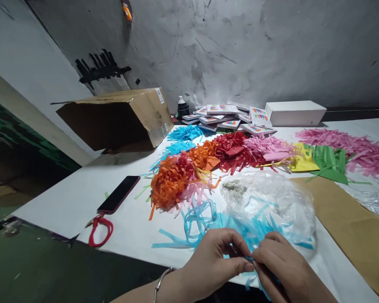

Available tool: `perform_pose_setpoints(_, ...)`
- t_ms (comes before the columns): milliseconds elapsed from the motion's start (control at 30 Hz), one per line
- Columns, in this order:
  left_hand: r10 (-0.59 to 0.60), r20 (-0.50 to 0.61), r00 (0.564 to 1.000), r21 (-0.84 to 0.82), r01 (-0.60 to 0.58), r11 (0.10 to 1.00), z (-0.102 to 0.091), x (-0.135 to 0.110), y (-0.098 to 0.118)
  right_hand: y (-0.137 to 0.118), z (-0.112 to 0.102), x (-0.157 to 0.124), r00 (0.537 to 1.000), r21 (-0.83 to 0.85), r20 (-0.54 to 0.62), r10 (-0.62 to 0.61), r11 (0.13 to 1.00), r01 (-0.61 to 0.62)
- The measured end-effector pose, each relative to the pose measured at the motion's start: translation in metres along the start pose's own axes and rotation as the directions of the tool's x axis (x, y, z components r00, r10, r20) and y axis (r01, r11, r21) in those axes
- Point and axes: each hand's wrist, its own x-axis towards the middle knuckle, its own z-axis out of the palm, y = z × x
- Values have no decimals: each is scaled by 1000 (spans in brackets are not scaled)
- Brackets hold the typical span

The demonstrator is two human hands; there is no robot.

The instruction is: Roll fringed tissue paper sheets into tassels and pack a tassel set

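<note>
Near the table's front edge, my left hand [210,261] pinches a small twisted bit of light blue tissue paper between thumb and fingertips. My right hand [286,267] is closed on the same paper, its fingers meeting the left ones. Fringed strips of the light blue tissue tassel [227,223] spread on the table beyond both hands, and a few hang below them. Just behind lies a clear plastic bag [274,195], partly under the blue strips. An orange tissue tassel pile [170,181] sits to the left of the bag.
Red [232,149], pink and green [330,162] tassels line the table's middle. Behind are stacked printed packs [222,109], a white box [295,112] and an open cardboard box [150,113]. A phone [119,195] with a red strap lies left; brown paper [350,227] lies right.
</note>
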Motion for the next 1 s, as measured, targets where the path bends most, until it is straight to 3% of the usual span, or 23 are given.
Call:
perform_pose_setpoints(233,67,43,997,152,-72,986,-8,-6,0,0,19,-12,995,91,-18,96,991,-94)
perform_pose_setpoints(400,190,15,982,417,-179,891,-9,-10,-4,6,37,-10,994,32,-113,-4,999,8)
perform_pose_setpoints(533,220,17,975,488,-200,850,-12,-15,-2,7,44,-3,991,-41,-111,-73,997,69)
perform_pose_setpoints(633,273,-6,962,504,-233,832,-24,-18,1,11,40,-2,989,-85,-136,-63,995,51)
perform_pose_setpoints(700,327,-127,937,459,-237,856,-44,-17,3,14,37,-9,966,-120,-258,15,992,-48)
perform_pose_setpoints(767,401,-355,845,409,-245,879,-73,-12,6,16,39,-21,922,-127,-372,111,977,-169)
perform_pose_setpoints(800,443,-474,761,407,-257,877,-88,-9,7,16,43,-27,912,-119,-387,135,974,-195)
perform_pose_setpoints(867,535,-636,556,477,-262,839,-113,-3,7,15,56,-35,946,-119,-316,76,986,-119)
perform_pose_setpoints(933,636,-664,394,630,-163,759,-123,1,1,14,73,-38,980,-138,-187,-73,989,48)
perform_pose_setpoints(967,701,-615,361,723,-96,684,-120,0,-5,14,82,-38,983,-157,-128,-132,981,111)
perform_pose_setpoints(1000,760,-519,391,811,-54,582,-112,-1,-13,15,91,-37,983,-185,-89,-163,972,145)
